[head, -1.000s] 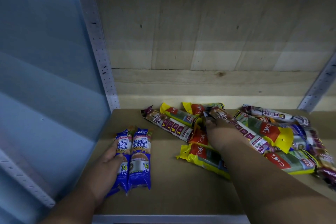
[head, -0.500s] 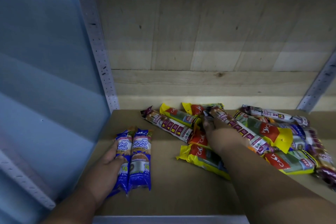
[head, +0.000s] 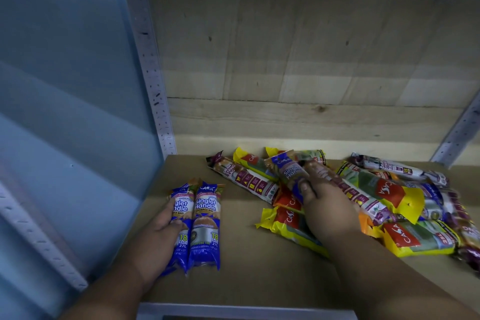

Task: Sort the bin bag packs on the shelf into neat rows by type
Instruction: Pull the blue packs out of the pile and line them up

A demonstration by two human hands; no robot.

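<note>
bin bag packs [head: 205,223]: glossy printed plastic film | shelf [head: 249,280]: matt, smooth brown board | back wall [head: 298,60]: pale bare wood, knotted | left upright [head: 153,86]: perforated grey metal

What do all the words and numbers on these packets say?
"Singlet Handle", "GARBAGE BAG", "18", "27L": right blue pack of the pair by the left hand.
"Singl… Hand…": blue pack in the right hand, partly covered by fingers.
"DRAW STRING BAG": maroon pack.
"CASA": yellow pack in the pile.
"15": white pack at the back.
Smaller print on all the packs is too blurred to read.
</note>
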